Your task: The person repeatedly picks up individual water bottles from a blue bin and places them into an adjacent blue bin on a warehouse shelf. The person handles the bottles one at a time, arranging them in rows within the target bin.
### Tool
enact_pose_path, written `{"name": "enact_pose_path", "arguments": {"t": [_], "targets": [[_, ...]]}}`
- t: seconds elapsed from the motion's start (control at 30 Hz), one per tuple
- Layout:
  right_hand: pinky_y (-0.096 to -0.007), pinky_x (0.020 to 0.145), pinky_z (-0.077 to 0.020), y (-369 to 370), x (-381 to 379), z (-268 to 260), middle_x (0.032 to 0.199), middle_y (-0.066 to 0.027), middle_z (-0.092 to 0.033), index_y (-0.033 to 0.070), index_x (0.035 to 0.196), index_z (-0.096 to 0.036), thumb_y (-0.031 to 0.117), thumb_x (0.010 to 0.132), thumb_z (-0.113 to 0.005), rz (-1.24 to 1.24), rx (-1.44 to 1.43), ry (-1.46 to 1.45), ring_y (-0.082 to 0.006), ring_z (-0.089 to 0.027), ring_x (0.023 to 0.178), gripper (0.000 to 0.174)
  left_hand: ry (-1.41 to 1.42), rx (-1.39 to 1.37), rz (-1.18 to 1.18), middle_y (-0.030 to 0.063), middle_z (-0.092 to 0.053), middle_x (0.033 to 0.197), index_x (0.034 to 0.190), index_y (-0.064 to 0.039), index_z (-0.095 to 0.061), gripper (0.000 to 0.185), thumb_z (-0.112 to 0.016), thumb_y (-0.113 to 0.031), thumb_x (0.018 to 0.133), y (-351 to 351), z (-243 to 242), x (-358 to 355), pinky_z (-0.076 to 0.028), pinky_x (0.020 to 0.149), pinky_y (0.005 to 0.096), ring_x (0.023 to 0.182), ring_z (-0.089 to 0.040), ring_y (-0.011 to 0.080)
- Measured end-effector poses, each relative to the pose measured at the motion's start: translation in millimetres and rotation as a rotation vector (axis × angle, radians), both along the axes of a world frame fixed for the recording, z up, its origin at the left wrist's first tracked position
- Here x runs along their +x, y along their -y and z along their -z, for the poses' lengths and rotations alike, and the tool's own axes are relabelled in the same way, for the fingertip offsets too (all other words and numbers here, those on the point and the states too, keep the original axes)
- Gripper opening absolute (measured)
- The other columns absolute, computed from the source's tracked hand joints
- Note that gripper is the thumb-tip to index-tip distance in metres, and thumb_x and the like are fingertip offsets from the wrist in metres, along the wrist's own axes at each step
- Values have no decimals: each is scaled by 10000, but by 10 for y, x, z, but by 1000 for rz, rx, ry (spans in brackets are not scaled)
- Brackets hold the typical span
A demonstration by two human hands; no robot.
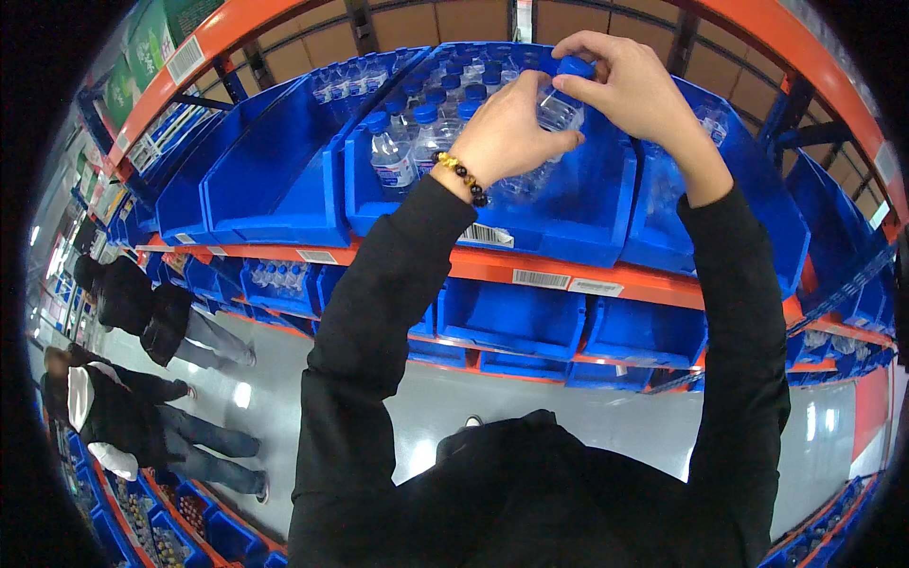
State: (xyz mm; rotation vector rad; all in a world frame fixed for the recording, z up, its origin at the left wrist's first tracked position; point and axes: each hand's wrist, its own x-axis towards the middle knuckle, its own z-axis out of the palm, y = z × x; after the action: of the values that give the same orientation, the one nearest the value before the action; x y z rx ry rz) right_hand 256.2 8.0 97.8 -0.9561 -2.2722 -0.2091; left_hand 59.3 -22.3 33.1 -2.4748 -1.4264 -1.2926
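My right hand (628,89) has its thumb and fingers on the blue cap of a clear plastic bottle (561,110). Around the same bottle's body curls my left hand (508,131), its thumb across the near side; a beaded bracelet (461,177) is on that wrist. Both hands are over a blue plastic bin (589,220). Several labelled, blue-capped water bottles (390,163) stand upright in rows at the bin's left and back. Clear plastic below my left hand is partly hidden, so I cannot tell how many bottles are there.
Neighbouring blue bins (277,170) hold more bottles along the orange shelf beam (490,266). Lower bins (511,319) sit beneath. An orange beam (234,42) arches overhead before cardboard boxes (405,25). Two people (128,305) (135,419) stand in the aisle at left.
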Motion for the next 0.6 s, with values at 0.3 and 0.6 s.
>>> {"name": "enact_pose_path", "arguments": {"t": [0.3, 0.6], "targets": [[-464, 1030, -551, -595, -335, 145, 1286, -174, -706, 105, 1239, -732, 297, 927, -724, 68, 78, -1, -370, -673, 1203, 367, -33, -108, -63, 317, -590, 1366, 1433, 70, -469, 940, -879, -424, 747, -732, 56, -90, -512, 1048, 453, 1273, -599, 436], [-451, 992, -553, -1035, -538, 411, 1217, -200, -722, 136, 1183, -753, 269, 835, -771, 166, 45, -141, -393, -690, 1133, 373, 78, -174, -89, 382, -553, 1353, 1460, 132, -378, 949, -864, -284, 759, -1151, 337, -22, -500, 1063, 460, 1273, -577, 483]]}}
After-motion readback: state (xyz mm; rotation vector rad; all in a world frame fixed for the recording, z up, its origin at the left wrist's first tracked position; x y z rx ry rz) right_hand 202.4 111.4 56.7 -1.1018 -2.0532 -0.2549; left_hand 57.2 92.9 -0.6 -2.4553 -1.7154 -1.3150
